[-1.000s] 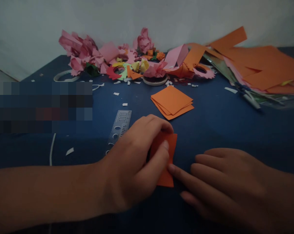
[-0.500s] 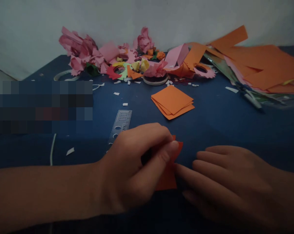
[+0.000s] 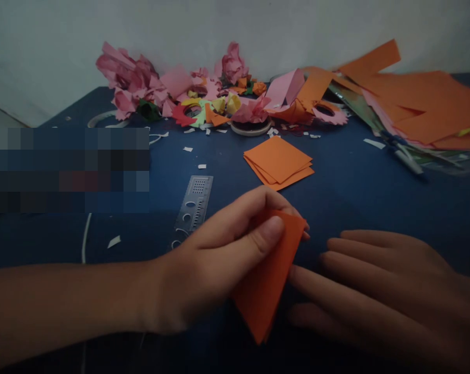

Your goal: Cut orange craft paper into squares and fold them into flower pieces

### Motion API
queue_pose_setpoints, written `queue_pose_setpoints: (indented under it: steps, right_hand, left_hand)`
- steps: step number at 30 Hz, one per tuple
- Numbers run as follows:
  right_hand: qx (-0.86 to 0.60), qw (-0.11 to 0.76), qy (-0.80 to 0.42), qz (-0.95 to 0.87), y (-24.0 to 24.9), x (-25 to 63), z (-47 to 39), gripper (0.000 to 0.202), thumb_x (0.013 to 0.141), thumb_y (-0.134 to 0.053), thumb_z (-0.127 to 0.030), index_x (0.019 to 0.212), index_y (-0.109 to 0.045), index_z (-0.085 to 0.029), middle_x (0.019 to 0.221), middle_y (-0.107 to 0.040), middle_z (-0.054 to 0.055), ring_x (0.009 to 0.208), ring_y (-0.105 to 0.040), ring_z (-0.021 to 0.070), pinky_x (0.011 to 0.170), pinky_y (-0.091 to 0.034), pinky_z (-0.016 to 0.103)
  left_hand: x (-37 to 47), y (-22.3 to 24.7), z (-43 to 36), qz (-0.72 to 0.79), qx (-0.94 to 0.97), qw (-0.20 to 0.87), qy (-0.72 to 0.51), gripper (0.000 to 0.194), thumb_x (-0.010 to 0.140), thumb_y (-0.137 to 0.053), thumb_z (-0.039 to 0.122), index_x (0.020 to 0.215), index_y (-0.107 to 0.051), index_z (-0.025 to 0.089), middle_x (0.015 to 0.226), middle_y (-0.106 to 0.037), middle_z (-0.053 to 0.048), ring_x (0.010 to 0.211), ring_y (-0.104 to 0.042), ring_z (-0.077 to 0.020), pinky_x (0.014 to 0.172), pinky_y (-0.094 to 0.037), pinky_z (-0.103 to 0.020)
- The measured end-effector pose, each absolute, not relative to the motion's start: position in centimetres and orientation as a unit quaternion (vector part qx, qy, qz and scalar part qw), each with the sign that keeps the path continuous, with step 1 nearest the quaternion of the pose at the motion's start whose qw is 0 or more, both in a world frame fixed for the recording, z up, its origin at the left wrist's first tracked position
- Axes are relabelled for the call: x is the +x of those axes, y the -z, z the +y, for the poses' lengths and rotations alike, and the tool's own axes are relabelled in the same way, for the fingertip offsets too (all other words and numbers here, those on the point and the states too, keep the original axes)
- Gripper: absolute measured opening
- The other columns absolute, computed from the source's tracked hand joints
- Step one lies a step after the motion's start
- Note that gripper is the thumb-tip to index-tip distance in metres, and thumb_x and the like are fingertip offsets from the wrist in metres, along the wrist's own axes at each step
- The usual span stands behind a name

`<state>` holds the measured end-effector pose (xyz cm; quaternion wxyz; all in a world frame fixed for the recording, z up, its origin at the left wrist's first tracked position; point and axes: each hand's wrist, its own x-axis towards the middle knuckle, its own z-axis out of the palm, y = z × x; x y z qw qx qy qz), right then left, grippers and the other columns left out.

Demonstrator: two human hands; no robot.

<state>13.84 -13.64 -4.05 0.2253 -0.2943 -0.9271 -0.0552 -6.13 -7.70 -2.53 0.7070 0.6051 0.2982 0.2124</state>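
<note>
A folded piece of orange paper (image 3: pixel 268 275) is tilted above the blue table, pinched near its upper end by my left hand (image 3: pixel 235 244), thumb on top and fingers behind. My right hand (image 3: pixel 387 285) lies at the lower right with its fingers stretched out and nothing held. Its index fingertip is at the paper's right edge; whether it touches is unclear. Beyond my left hand sits a small stack of orange squares (image 3: pixel 277 160). A clear stencil ruler (image 3: pixel 196 200) lies to the left of the stack, partly behind my left hand.
Crumpled pink paper (image 3: pixel 129 72), a toothed colourful ring (image 3: pixel 186 111) and tape rolls line the back of the blue table (image 3: pixel 219 182). Large orange sheets (image 3: pixel 426 104) and a pen (image 3: pixel 408 160) are at the right. White scraps (image 3: pixel 114 241) are scattered about. A blurred patch covers the left.
My left hand has turned and brought the orange paper up, so more of its folded face shows. My right hand has shifted slightly to the right.
</note>
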Motion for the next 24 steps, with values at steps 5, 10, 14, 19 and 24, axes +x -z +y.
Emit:
queue_pose_setpoints:
  steps: [5,10,14,19,24]
  right_hand:
    - [-0.286,0.224,0.057,-0.93,4.3,13.7,-13.5,0.032,0.086,-0.056,-0.023,0.117,-0.055,-0.016,0.063,-0.057,-0.002,0.057,-0.054,0.0105,0.056,-0.043,0.027]
    - [-0.293,0.242,0.04,-0.924,4.3,13.6,-13.3,0.016,0.089,-0.047,-0.017,0.099,-0.059,-0.021,0.056,-0.052,-0.003,0.048,-0.045,0.0108,0.046,-0.032,0.028]
    - [-0.253,0.207,0.002,-0.945,4.1,14.1,-13.0,0.028,0.092,-0.041,-0.015,0.119,-0.048,-0.011,0.066,-0.057,0.0,0.055,-0.05,0.0117,0.051,-0.038,0.029]
    - [-0.325,0.253,0.039,-0.911,5.3,14.1,-12.8,0.024,0.09,-0.049,-0.014,0.114,-0.05,-0.013,0.062,-0.052,-0.003,0.054,-0.045,0.01,0.05,-0.034,0.027]
    - [-0.326,0.254,0.053,-0.909,5.3,14.1,-12.4,0.02,0.092,-0.041,-0.012,0.109,-0.051,-0.014,0.058,-0.048,-0.004,0.051,-0.042,0.0093,0.047,-0.03,0.025]
  left_hand:
    - [-6.6,2.0,-7.8,0.298,0.566,0.751,-0.164,0.015,0.092,-0.046,0.037,0.088,-0.053,0.024,0.106,-0.056,-0.001,0.103,-0.05,-0.0185,0.087,-0.042,-0.03]
    - [-6.6,1.6,-7.6,0.289,0.517,0.798,-0.117,0.013,0.079,-0.059,0.031,0.088,-0.051,0.026,0.109,-0.052,0.001,0.11,-0.045,-0.0225,0.087,-0.04,-0.034]
    - [-6.3,2.3,-7.3,0.254,0.506,0.813,-0.14,0.013,0.07,-0.054,0.022,0.08,-0.046,0.023,0.107,-0.051,0.002,0.104,-0.048,-0.0213,0.08,-0.04,-0.032]
    - [-5.8,1.9,-7.1,0.303,0.522,0.783,-0.15,0.015,0.066,-0.048,0.014,0.078,-0.042,0.02,0.098,-0.053,0.0,0.092,-0.048,-0.0156,0.072,-0.038,-0.025]
    - [-5.8,2.0,-6.9,0.296,0.489,0.797,-0.194,0.022,0.061,-0.047,0.004,0.074,-0.036,0.019,0.092,-0.055,0.002,0.084,-0.049,-0.0115,0.069,-0.039,-0.021]
